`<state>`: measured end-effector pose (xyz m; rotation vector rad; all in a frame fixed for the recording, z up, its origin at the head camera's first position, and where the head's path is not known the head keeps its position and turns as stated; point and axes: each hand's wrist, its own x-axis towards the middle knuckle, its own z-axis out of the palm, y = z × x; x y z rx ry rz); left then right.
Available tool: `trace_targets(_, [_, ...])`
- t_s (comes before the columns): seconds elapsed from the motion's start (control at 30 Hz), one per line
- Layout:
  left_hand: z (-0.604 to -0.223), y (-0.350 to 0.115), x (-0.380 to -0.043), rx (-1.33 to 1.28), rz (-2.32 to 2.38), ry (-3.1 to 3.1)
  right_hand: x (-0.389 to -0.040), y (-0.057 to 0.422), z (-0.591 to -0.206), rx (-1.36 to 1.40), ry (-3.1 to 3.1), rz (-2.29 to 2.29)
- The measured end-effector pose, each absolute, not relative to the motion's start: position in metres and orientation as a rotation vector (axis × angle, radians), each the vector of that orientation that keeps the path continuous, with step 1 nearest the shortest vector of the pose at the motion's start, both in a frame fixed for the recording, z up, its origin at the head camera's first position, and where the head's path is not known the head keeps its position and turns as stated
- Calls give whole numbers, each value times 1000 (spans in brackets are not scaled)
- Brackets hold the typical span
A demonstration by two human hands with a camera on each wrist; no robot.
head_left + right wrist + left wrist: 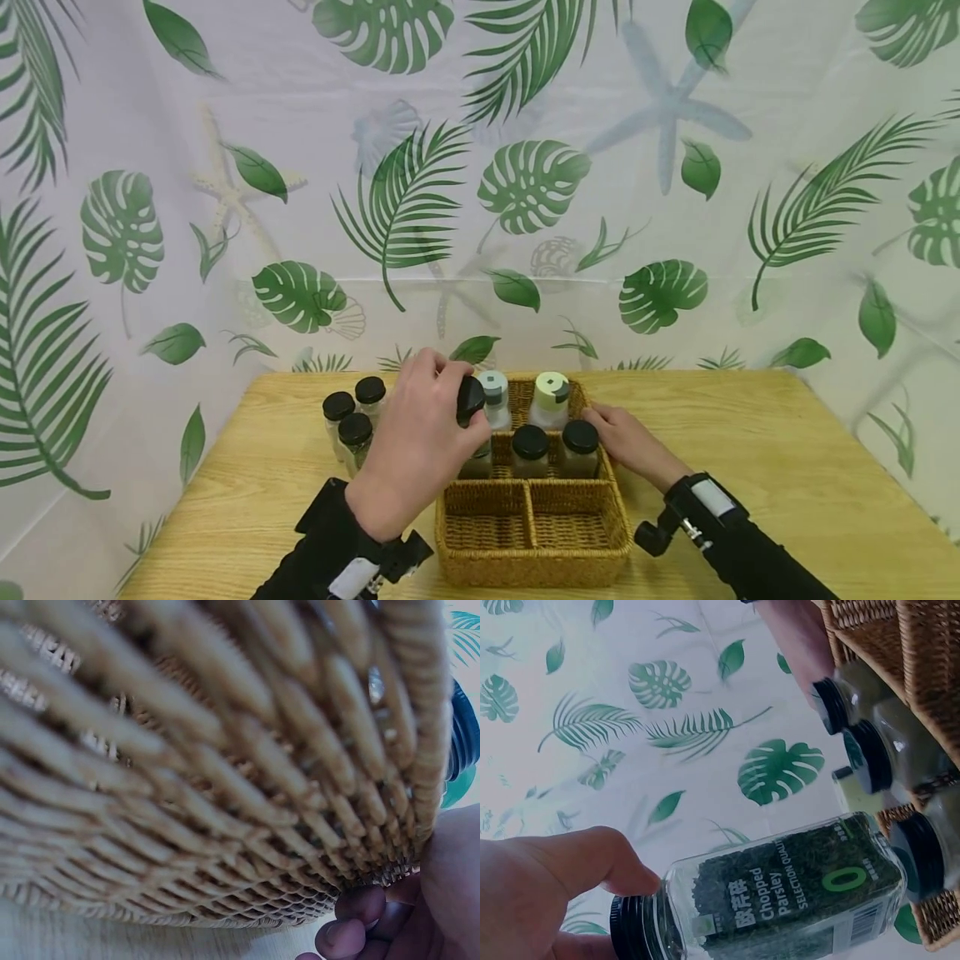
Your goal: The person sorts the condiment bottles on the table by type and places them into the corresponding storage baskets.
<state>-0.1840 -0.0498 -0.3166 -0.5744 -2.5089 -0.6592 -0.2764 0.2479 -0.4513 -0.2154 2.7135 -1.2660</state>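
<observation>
My left hand (420, 425) grips the black lid of a glass jar (795, 892) of green flakes labelled Chopped Parsley, above the left side of a wicker basket (532, 571). The jar lies sideways in the left wrist view. My right hand (630, 442) holds the basket's right side towards the back; its fingertips (360, 904) curl low against the weave in the right wrist view. Black-lidded jars (530, 450) stand in the basket's middle row, partly hidden by my left hand. Behind them are a grey-lidded bottle (494, 396) and a yellow-lidded bottle (551, 396).
Three more black-lidded jars (356, 433) stand on the wooden table (225, 492), left of the basket. A divider (529, 517) splits the basket's front part into two compartments. A leaf-patterned cloth (525, 208) hangs behind the table.
</observation>
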Motion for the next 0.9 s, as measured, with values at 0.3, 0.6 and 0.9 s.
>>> trace_targets(0.3, [-314, -26, -173, -712, -662, -2506, -276, 251, -450, -216, 2692, -1288])
trace_targets(0.6, [-323, 3, -169, -825, -593, -2579, -277, 250, -451, -206, 2663, -1312])
trace_targets(0.9, [-341, 29, -171, -933, -519, -2635, -275, 250, -450, -184, 2643, -1320])
